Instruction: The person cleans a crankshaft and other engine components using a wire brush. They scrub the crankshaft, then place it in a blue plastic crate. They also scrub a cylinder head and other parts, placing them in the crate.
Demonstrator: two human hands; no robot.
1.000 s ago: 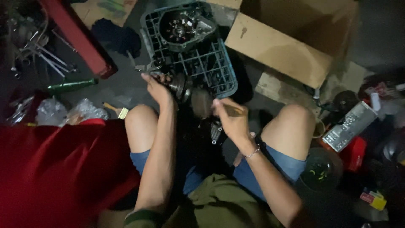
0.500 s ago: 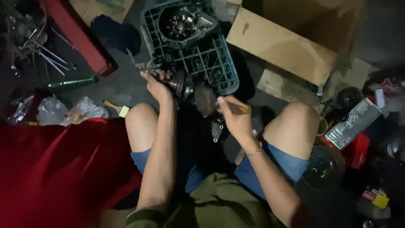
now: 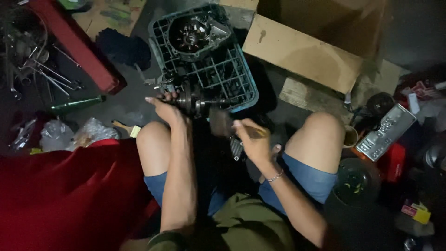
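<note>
The dark metal shaft assembly [image 3: 195, 101] lies crosswise between your knees, just ahead of both hands and against the near edge of the green plastic crate [image 3: 241, 88]. Your left hand [image 3: 166, 109] is closed on its left end, fingers wrapped over the top, thumb side toward you. To the right of that grip, a dark brush head [image 3: 221, 122] meets the assembly's right end; its motion blur makes the exact contact point hard to judge. Your right hand [image 3: 253, 139] is clenched narrowly around the brush's wooden handle [image 3: 253, 131], held a little nearer to you and to the right of the assembly.

Beyond your left hand, inside the crate, sits a round engine cover [image 3: 193, 37] with a central hub. Beyond your right hand lies a flattened cardboard box [image 3: 302, 53]. Left of your left hand, past the knee, a green bottle [image 3: 76, 104] lies on the floor, with loose spanners [image 3: 51, 74] farther out and crumpled plastic bags [image 3: 74, 135] nearer you. A red cloth [image 3: 60, 195] covers the area beside your left thigh. Right of your right hand, past the other knee, stand a small cup [image 3: 350, 136] and a rectangular metal tin [image 3: 385, 132].
</note>
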